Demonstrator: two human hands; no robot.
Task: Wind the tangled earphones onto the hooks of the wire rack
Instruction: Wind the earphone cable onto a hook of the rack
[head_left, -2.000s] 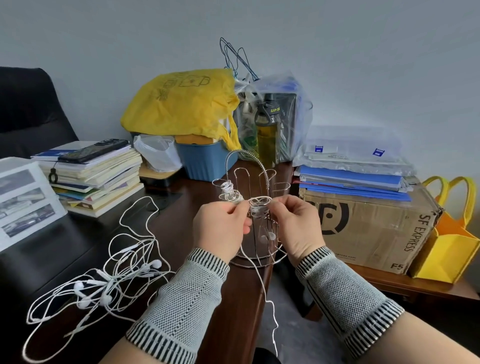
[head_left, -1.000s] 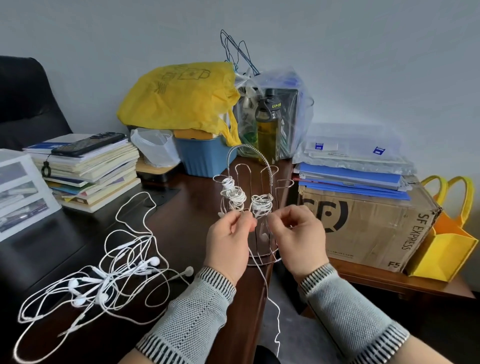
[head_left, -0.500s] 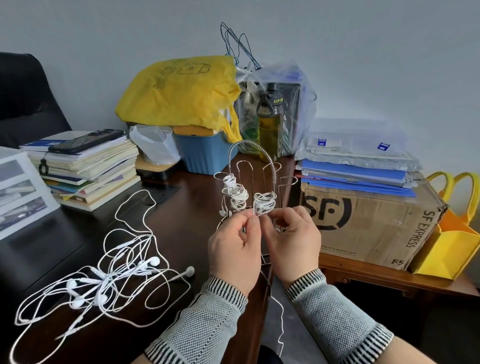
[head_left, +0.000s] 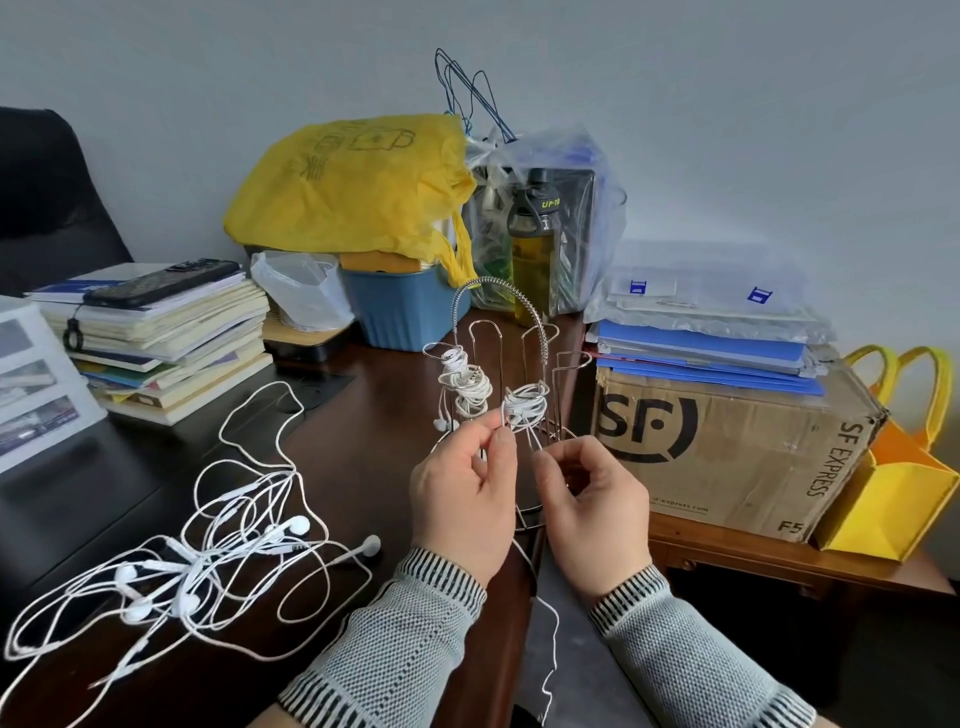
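Earphones being wound on the wire rack (head_left: 498, 364) at the table's (head_left: 363, 467) right edge.
Left hand (head_left: 462, 499) and right hand (head_left: 592, 499) each keep a pinching grip on the white cord (head_left: 545, 623) under the rack's wound bundles (head_left: 524, 405) (its tail hangs off the table edge). Tangled earphones (head_left: 197, 561) sprawl on open tabletop to the left; a cardboard box (head_left: 727, 447) crowds the right.

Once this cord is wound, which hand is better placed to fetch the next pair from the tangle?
Probably the left hand: the tangled earphones lie on the desk to its left, on its own side. The right hand sits beyond the wire rack and would have to cross over.
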